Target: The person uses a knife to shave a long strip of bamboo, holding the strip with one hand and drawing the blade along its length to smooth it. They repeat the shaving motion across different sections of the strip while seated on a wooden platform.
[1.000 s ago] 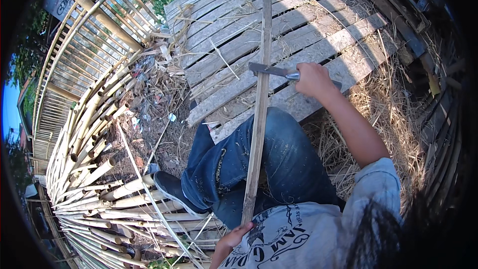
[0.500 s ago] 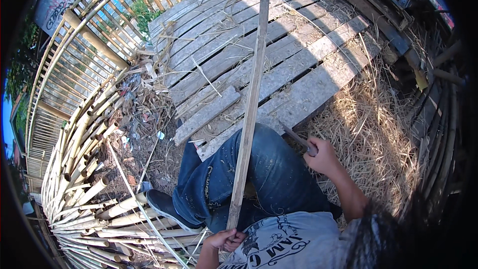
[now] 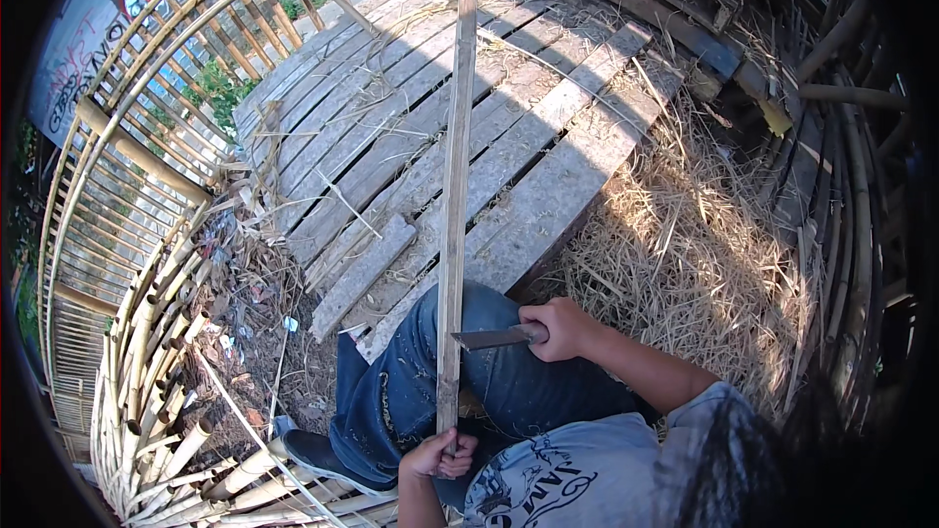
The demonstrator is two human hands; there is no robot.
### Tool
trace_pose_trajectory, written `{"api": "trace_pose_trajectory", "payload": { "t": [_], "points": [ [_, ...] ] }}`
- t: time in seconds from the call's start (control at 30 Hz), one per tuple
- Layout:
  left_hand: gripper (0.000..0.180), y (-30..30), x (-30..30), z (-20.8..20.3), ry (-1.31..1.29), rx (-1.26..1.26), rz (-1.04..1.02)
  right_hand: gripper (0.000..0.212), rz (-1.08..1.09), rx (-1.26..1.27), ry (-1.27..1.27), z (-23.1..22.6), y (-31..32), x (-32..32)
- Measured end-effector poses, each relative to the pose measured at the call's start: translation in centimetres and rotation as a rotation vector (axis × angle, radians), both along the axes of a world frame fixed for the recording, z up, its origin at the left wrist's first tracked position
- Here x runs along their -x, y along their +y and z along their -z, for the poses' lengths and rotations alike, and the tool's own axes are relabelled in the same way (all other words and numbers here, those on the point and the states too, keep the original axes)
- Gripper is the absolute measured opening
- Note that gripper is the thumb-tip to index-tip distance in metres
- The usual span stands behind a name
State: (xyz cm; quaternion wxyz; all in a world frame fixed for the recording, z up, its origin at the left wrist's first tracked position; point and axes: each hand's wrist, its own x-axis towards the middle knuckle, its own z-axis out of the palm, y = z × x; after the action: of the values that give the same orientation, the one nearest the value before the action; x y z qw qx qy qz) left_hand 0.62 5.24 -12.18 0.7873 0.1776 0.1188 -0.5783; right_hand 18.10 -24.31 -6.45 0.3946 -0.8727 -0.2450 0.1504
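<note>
A long, narrow strip of bamboo runs from my lap across my bent knee and out over the wooden platform. My left hand is closed round its near end, close to my shirt. In my right hand is a knife, gripped by its handle. Its blade points left over my thigh, and the tip meets the strip's right edge; whether it cuts in I cannot tell. Small shavings cling to my jeans.
The slatted wooden platform lies ahead, with a loose short board at its near left corner. Cut bamboo poles are piled at left below a bamboo fence. Dry shavings cover the ground at right.
My right hand has brought the knife left and down, from beside my knee to the strip. The view has shifted, and my left hand still holds the strip's near end.
</note>
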Motion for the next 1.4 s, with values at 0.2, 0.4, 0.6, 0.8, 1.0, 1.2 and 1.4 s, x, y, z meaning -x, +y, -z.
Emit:
{"api": "trace_pose_trajectory", "payload": {
  "t": [0.2, 0.4, 0.6, 0.8, 1.0, 1.2, 1.4],
  "points": [
    [0.059, 1.9, -2.0, -0.7, -0.149, -0.182, -0.018, 0.011, 0.057, -0.027, 0.03, 0.6, 0.1, -0.1],
    [0.041, 2.1, -1.9, -4.4, -0.503, -1.088, -0.058, 0.009, 0.038, 0.036, 0.101, 0.3, 0.3, -0.4],
    [0.031, 0.6, -1.5, -7.2, -0.913, -1.526, -0.214, 0.012, 0.163, 0.046, 0.06, -0.1, 0.5, 0.2],
    [0.029, 1.3, -0.2, -7.4, -0.97, -1.569, -0.206, 0.018, 0.213, 0.224, -0.02, -1.5, 0.6, 1.3],
    [0.032, 1.1, 2.7, -7.8, -0.883, -1.519, 0.017, 0.02, 0.287, 0.342, -0.064, -2.6, -0.6, 0.1],
    [0.032, -1.5, 3.3, -9.2, -0.86, -1.449, -0.037, 0.021, 0.262, 0.427, -0.147, -1.6, -0.9, -0.9],
    [0.031, -2.6, 5.4, -7.0, -0.791, -1.496, -0.108, 0.022, 0.259, 0.461, -0.194, -0.8, -0.9, -2.2]
  ]
}}
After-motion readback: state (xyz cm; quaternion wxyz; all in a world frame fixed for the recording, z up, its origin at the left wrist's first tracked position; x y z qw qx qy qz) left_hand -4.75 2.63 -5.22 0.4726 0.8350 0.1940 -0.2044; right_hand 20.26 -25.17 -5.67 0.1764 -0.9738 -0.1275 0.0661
